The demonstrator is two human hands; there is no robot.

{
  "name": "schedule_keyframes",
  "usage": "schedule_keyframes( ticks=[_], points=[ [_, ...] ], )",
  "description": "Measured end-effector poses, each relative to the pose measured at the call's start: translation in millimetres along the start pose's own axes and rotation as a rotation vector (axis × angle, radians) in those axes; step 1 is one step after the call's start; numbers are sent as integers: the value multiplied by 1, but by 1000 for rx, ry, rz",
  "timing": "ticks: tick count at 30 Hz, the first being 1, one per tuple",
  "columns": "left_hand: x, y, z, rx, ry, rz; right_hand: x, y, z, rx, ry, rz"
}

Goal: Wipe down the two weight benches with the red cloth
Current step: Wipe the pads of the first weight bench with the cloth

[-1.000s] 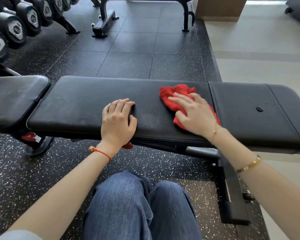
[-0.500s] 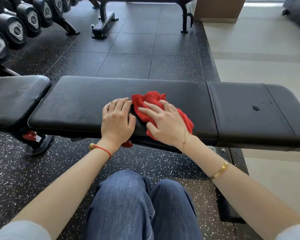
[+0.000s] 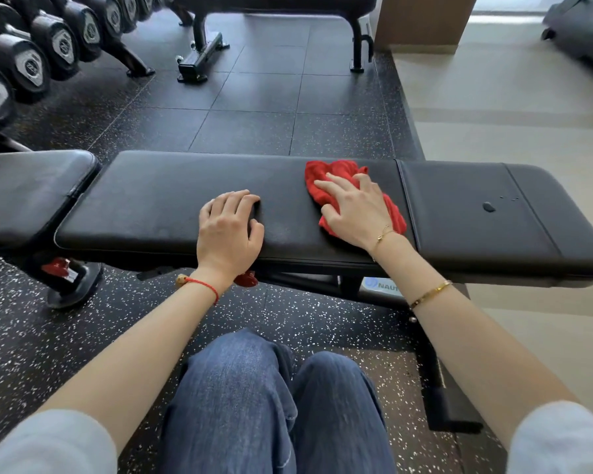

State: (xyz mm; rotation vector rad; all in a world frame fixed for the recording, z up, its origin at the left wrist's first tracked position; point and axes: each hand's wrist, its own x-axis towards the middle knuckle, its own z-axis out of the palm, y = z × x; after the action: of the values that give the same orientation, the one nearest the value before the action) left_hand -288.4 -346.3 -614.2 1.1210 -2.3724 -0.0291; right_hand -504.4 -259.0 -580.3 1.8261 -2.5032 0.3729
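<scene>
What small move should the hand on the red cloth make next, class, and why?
Probably slide the right hand and red cloth rightward over the seam onto the end pad. Droplets sit there, apart from the cloth, while the left hand rests flat, bracing.

dumbbells (image 3: 31, 63) on rack, far left | speckled rubber floor (image 3: 254, 128)

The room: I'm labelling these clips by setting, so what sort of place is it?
Most likely a gym's free-weights area. A rack of dumbbells stands at the far left, a padded black weight bench lies in front of the person, and the floor is speckled black rubber tile.
</scene>
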Motion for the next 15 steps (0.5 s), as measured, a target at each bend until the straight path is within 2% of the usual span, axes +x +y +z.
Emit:
schedule_keyframes(
  ticks=[5,8,15],
  points=[
    [1,2,-2,4,-11,-7,-41,-6,-1,37,-5,-142],
    [-1,2,-3,8,-17,-3,-62,5,-4,20,36,-150],
    [-2,4,-3,-2,-43,-5,-74,50,-19,-38,146,98]
  ],
)
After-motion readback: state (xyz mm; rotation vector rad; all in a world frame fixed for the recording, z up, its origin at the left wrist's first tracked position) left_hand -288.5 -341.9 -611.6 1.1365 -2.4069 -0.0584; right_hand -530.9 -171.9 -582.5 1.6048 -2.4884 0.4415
